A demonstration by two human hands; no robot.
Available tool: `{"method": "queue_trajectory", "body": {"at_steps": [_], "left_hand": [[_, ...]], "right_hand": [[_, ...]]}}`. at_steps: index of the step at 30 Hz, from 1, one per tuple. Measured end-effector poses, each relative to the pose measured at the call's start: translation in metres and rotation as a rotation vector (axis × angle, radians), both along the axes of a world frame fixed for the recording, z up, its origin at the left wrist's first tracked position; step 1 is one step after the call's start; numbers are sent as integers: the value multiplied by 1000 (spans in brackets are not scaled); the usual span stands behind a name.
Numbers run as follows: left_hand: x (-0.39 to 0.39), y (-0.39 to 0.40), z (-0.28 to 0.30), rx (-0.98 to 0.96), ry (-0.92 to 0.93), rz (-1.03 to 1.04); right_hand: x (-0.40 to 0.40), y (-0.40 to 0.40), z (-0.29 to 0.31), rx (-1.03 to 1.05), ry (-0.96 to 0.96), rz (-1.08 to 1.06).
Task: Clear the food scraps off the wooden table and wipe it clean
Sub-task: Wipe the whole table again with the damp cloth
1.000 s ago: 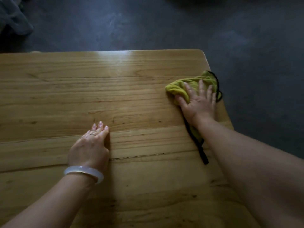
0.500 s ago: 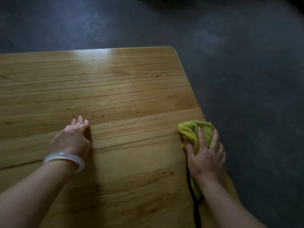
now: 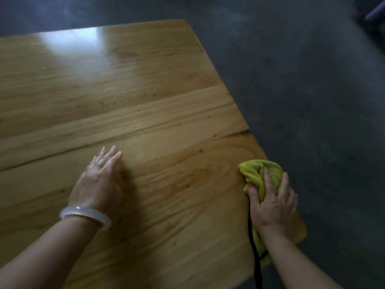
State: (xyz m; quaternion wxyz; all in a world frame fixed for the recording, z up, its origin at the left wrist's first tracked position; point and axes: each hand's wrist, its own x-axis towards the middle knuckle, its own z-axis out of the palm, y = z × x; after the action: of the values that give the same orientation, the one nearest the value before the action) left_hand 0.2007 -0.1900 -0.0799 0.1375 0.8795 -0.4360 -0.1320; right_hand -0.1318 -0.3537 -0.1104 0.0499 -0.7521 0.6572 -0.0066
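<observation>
The wooden table [image 3: 145,90] fills the left and middle of the head view, and I see no scraps on its boards. A bunched yellow-green cloth [image 3: 256,170] with a black edging strip [image 3: 257,268] lies at the table's right edge, near the front corner. My right hand [image 3: 273,205] presses down on it with spread fingers. My left hand [image 3: 100,182] rests flat on the table near the middle, fingers straight and together. It has a pale bangle [image 3: 85,214] on the wrist.
Dark grey floor [image 3: 312,101] lies beyond the table's right and far edges. The table's right edge runs diagonally from the far corner down to my right hand. A bright reflection sits on the far boards.
My right hand has dragged the cloth along the right edge from the far part of the table toward me. The left hand stays flat on the table while the view shifts.
</observation>
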Motion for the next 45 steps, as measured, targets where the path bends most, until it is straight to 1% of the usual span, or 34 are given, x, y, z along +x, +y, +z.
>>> {"method": "queue_trajectory", "body": {"at_steps": [3, 7, 11, 15, 19, 23, 28, 30, 33, 36, 39, 40, 42, 45], "left_hand": [[-22, 34, -2, -1, 8, -45], [-31, 76, 0, -16, 12, -57], [-35, 108, 0, -13, 37, -50], [-39, 128, 1, -19, 40, -44], [-42, 154, 3, -35, 66, -40], [-46, 174, 4, -57, 83, -33], [-40, 209, 5, -61, 96, 8], [-39, 218, 4, -84, 90, -16], [-41, 233, 12, -211, 110, -40], [-53, 241, 19, -336, 187, -131], [-62, 251, 16, -361, 240, -195], [-61, 254, 14, -358, 251, -167], [-59, 262, 12, -344, 237, -49], [-56, 267, 15, -270, 151, 90]], "right_hand": [[-12, 23, 0, 8, -5, -100], [-10, 57, 2, 68, -65, -269], [4, 96, 3, 70, -116, -351], [24, 137, 2, 78, -144, -368], [47, 188, 0, 63, -166, -312], [69, 230, -2, 69, -142, -245], [105, 284, -1, 67, -115, -92], [121, 304, 0, 70, -108, -6], [147, 335, 2, 83, -106, 119], [171, 357, 3, 111, -121, 217], [191, 376, 1, 174, -175, 288], [195, 380, -3, 173, -186, 335], [200, 383, -8, 145, -173, 478], [197, 372, -6, 117, -106, 816]]}}
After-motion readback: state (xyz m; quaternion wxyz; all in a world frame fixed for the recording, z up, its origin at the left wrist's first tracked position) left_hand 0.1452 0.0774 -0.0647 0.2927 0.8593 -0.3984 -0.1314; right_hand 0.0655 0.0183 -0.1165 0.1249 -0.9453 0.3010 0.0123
